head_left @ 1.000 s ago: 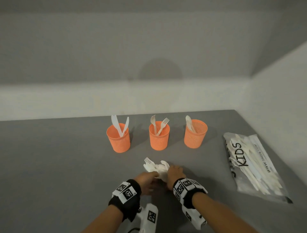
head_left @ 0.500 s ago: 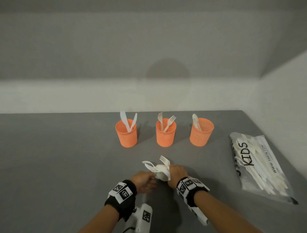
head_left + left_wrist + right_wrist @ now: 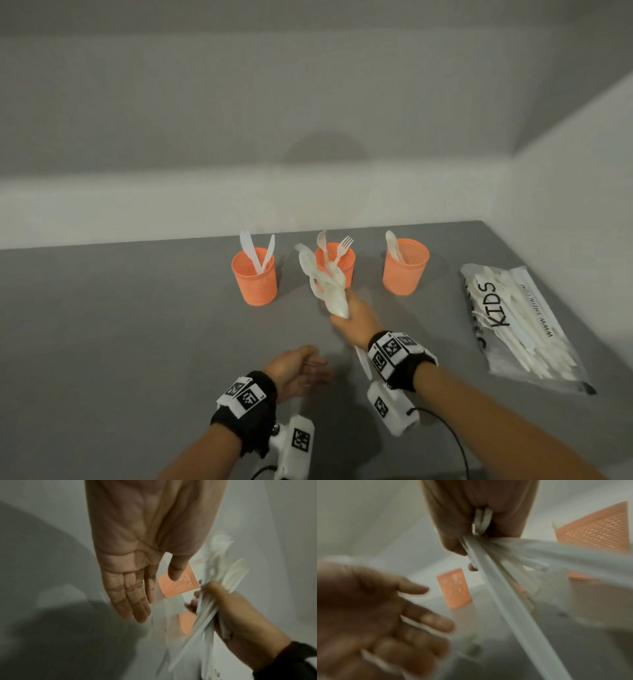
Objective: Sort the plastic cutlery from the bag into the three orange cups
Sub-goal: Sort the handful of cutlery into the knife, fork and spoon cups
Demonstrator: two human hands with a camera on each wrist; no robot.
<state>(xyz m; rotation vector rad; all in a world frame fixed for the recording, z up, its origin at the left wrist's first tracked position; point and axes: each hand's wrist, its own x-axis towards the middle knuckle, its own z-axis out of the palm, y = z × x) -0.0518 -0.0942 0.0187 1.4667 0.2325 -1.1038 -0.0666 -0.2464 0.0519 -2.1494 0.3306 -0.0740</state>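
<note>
Three orange mesh cups stand in a row on the grey table: the left cup [image 3: 255, 278] holds knives, the middle cup [image 3: 337, 264] forks, the right cup [image 3: 405, 266] a spoon. My right hand [image 3: 354, 313] grips a bundle of white cutlery [image 3: 325, 281] by the handles, raised just in front of the middle cup. The bundle's handles [image 3: 505, 595] stream back from the fist in the right wrist view. My left hand [image 3: 301, 370] hovers low over the table, palm open and empty, its fingers [image 3: 130, 595] straight. The clear bag [image 3: 513, 325] marked KIDS lies at the right with more cutlery.
A grey wall [image 3: 308, 137] rises behind the cups and another closes the right side beyond the bag. Bare table surface [image 3: 120, 325] stretches to the left and front.
My right hand lifted the bundle off the table and carried it forward toward the middle cup. The left hand let go of the cutlery and opened, staying near the table's front.
</note>
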